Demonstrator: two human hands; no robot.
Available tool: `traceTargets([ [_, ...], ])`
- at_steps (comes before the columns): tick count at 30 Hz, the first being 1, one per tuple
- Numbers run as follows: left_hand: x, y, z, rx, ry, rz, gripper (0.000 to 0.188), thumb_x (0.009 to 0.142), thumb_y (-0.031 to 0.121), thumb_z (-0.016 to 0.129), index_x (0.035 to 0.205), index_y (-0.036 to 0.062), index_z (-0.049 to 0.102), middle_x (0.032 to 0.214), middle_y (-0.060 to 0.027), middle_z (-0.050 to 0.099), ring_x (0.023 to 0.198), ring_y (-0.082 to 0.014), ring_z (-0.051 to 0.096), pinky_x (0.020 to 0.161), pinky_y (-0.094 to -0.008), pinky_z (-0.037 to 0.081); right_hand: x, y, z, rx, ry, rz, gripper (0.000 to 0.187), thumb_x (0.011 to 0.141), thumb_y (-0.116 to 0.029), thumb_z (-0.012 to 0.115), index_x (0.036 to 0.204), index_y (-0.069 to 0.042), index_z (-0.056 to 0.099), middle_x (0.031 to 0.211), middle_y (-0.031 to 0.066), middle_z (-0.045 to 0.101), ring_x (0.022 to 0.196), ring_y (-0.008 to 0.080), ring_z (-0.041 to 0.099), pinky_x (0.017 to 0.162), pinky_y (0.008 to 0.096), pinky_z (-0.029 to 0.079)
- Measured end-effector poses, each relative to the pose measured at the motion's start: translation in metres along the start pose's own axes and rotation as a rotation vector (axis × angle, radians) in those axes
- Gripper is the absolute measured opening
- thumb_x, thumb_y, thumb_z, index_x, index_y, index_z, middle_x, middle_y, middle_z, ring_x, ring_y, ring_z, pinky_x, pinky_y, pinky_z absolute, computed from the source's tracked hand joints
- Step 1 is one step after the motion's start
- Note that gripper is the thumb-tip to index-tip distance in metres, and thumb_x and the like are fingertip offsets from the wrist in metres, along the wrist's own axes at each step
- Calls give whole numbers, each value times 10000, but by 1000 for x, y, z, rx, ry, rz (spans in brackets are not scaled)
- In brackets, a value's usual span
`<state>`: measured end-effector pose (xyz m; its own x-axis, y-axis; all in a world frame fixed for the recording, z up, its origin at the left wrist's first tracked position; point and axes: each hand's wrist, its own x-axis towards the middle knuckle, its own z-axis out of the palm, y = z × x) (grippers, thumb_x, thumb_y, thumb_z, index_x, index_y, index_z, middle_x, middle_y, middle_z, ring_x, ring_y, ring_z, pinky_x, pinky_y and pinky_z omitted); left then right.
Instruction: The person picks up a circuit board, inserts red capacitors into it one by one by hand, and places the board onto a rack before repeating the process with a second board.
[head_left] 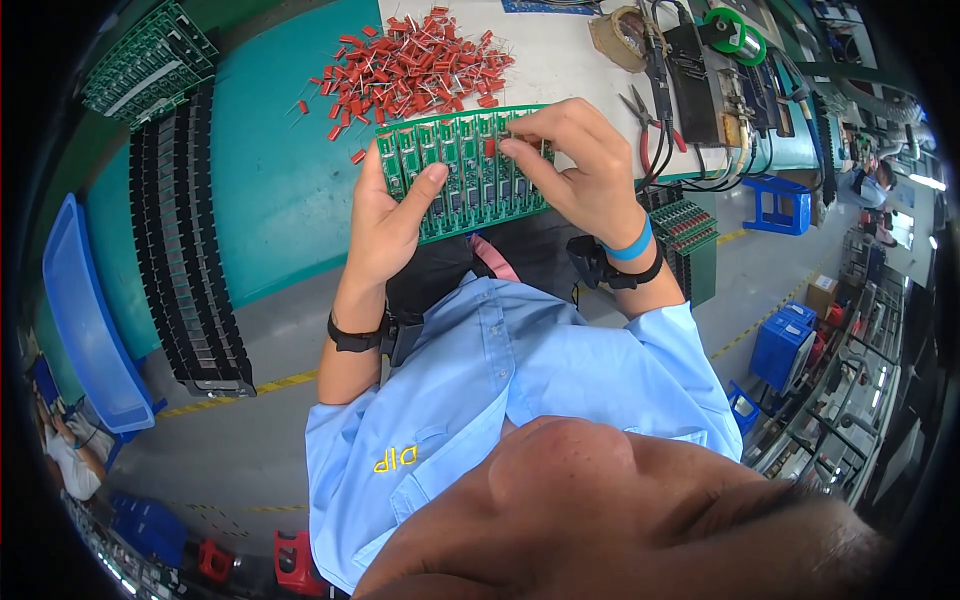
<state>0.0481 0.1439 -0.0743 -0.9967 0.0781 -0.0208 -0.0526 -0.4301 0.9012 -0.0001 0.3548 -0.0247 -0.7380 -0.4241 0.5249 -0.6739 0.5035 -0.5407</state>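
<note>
A green circuit board panel (462, 180), divided into several narrow strips of small parts, is held tilted over the table's near edge. My left hand (388, 215) grips its left end, thumb on the face and fingers behind. Over the upper right part of the panel, my right hand (580, 160) is closed in a pinch, with a bit of red showing between thumb and forefinger. A red capacitor (490, 147) stands on the panel beside that thumb tip. Just beyond the panel lies a loose pile of red capacitors (410, 65) with wire leads.
A black slotted rack (185, 240) stands at left, with green boards (150, 65) at its far end. Pliers (640, 125), a solder spool (735, 35) and cables occupy the right. A blue tray (90, 310) sits far left; another board rack (688, 235) is at right.
</note>
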Motion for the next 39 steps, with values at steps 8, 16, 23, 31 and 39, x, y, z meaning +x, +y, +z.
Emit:
traceTargets([
  [8,-1,1,-3,-25,-20,-22,372,970,47,618,1308,-7,471,1153,-81,655,1039,-115,619,906,-285,498,6,-7,-4,-145,-69,41,305,709,-97,848,983,-66,716,975,57,672,953,224,594,775,315,450],
  [16,-1,1,-4,-21,-23,-29,379,967,51,624,1312,-10,479,1155,-76,655,1035,-107,613,907,-280,494,12,0,-6,-153,-136,-15,356,752,-172,833,1078,-84,720,1084,58,691,1033,232,590,843,317,434],
  [23,-2,2,-7,34,-78,-11,383,960,34,626,1315,-19,495,1150,-57,651,1028,-96,605,904,-273,486,16,48,-23,10,-91,206,221,838,-142,756,1046,-70,735,1003,62,710,869,209,621,741,280,460],
  [31,-4,4,-7,28,-103,-57,384,950,17,628,1311,-24,504,1151,-51,652,1025,-93,604,904,-273,485,30,61,-16,52,-331,290,175,864,-74,711,1036,-70,748,906,58,652,813,187,595,727,279,477],
  [39,-5,3,-7,6,-100,-61,385,947,10,629,1310,-24,505,1151,-49,652,1029,-87,604,905,-272,486,44,77,-1,49,-442,-31,229,832,-32,723,1057,-66,743,899,53,581,844,207,595,758,307,496],
])
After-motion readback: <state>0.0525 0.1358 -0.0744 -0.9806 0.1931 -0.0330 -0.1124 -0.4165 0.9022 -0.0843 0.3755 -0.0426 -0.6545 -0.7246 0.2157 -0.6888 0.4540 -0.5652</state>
